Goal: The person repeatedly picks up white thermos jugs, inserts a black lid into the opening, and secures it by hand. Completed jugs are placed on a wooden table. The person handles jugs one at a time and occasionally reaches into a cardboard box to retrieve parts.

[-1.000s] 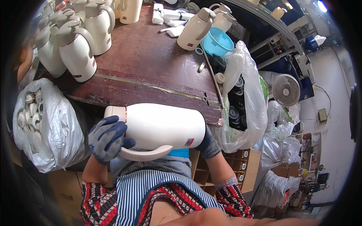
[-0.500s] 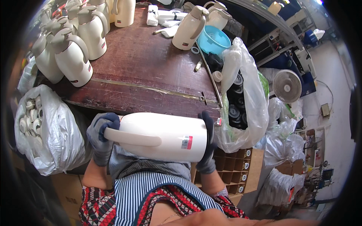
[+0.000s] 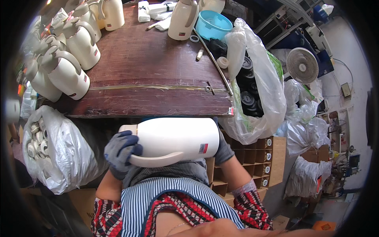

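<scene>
A white thermos jug [image 3: 177, 136] lies on its side across my body, just off the table's near edge. Its neck points left, and its handle [image 3: 158, 159] faces toward me. My left hand [image 3: 121, 154], in a grey and dark blue work glove, is closed round the neck end where the handle begins. At the base end my right hand [image 3: 224, 149], gloved alike, supports the jug; its fingers are mostly hidden behind the base. A small red label [image 3: 203, 148] sits on the body near the base.
Several finished-looking jugs [image 3: 69, 75] stand on the dark red table [image 3: 150, 63] at left. One jug [image 3: 182, 19] and a blue basin [image 3: 213, 25] are at the far right. Bags hold white parts [image 3: 59, 146] and black lids [image 3: 248, 98]. A divided carton [image 3: 246, 158] sits lower right.
The jug has rolled so its handle hangs lower, nearer my body. My left fingers have shifted round the neck, and my right hand has slid further behind the base. The view has shifted.
</scene>
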`<state>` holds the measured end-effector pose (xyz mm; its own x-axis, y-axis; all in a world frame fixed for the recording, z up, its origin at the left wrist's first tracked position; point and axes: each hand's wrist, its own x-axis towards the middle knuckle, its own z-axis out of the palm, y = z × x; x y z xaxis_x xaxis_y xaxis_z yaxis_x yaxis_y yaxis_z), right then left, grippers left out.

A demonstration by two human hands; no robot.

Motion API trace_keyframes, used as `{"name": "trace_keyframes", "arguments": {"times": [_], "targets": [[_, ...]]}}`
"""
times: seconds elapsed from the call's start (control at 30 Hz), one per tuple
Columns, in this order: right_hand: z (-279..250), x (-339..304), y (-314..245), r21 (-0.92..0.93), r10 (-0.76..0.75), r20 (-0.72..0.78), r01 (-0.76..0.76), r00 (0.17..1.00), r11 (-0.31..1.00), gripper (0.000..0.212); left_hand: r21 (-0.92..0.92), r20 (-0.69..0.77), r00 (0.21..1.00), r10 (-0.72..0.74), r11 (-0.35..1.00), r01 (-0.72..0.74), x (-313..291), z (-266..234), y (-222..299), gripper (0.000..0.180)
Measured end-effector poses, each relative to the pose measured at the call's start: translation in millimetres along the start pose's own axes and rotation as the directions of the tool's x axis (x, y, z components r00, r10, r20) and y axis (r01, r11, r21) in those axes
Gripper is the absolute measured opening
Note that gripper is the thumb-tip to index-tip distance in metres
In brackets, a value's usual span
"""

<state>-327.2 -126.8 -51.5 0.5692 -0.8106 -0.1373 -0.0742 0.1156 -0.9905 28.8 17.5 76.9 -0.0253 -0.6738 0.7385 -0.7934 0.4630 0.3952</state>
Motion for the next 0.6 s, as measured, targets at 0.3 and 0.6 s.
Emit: {"name": "trace_keyframes", "arguments": {"times": [0.3,0.6], "targets": [[43,-50,-28,-0.054,-0.255,-0.236,0.25,0.938,0.967,0.097,-0.387,0.068,0.827,-0.557,0.75,0.537,-35,50,-48,0.012],[4,-65,42,-0.048,0.16,-0.1,-0.165,0.982,0.985,0.061,-0.187,0.079,0.892,-0.445,0.872,0.451,-55,85,-19,0.01]]}}
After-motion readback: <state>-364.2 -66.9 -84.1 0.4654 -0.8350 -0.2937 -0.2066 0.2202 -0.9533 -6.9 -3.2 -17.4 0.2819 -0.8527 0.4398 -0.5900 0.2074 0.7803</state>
